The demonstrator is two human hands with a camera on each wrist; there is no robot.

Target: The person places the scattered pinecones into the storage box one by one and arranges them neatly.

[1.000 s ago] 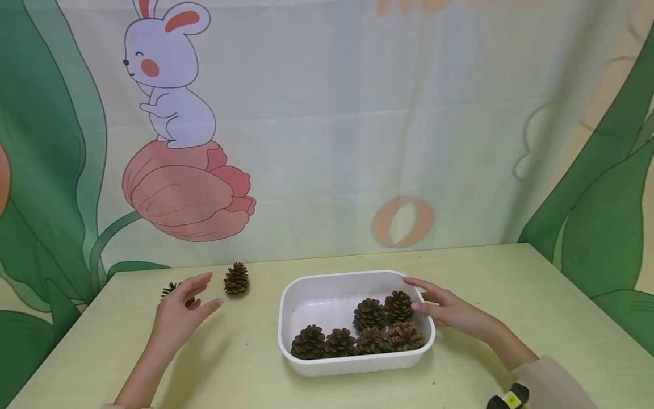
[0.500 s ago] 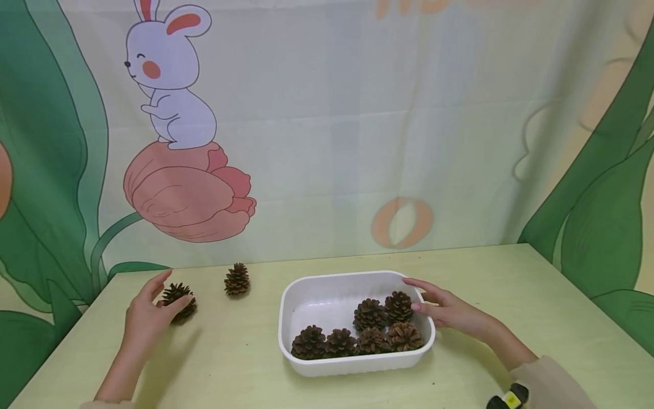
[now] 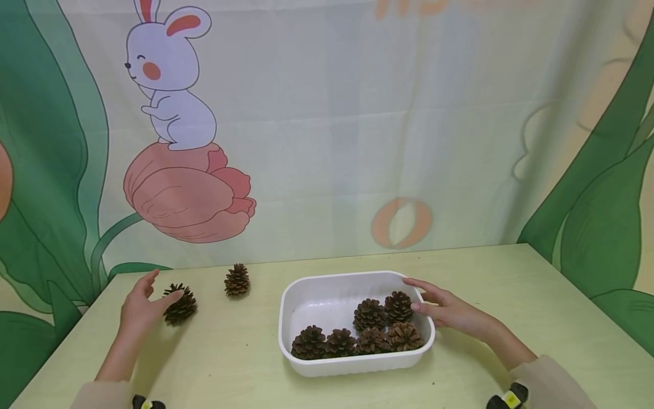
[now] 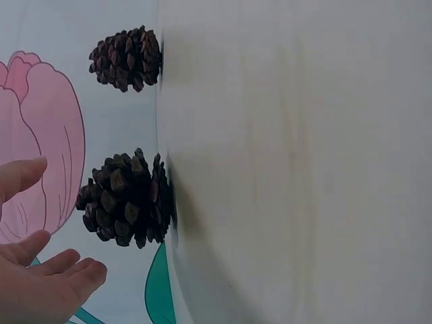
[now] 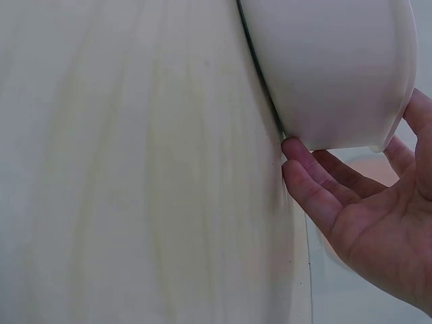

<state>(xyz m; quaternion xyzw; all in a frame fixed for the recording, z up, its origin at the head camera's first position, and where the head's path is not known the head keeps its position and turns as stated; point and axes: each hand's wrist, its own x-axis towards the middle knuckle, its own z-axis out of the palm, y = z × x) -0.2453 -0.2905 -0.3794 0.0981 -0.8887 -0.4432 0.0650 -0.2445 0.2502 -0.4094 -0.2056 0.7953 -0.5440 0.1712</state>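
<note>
At the left of the table, my left hand [image 3: 139, 311] is beside a brown pine cone [image 3: 183, 305], thumb and fingers spread. In the left wrist view a gap shows between that hand [image 4: 47, 287] and the cone [image 4: 125, 199]. A second pine cone [image 3: 237, 280] stands upright farther back. My right hand [image 3: 455, 311] holds the right end of a white plastic tub [image 3: 352, 366], thumb over the rim and fingers outside. The right wrist view shows its fingertips under the tub's wall [image 5: 331, 74]. Several pine cones [image 3: 309, 342] sit inside the tub, along its front and right.
The pale yellow table [image 3: 245, 375] ends at the back against a printed cloth [image 3: 317, 142] with a rabbit and flower. Bare tabletop lies between the left hand and the tub. Dark straps with yellow marks [image 3: 511, 399] are on both wrists.
My left hand has moved left and slightly down, from in front of the nearer pine cone to its left side, uncovering it. The right hand and tub have stayed put.
</note>
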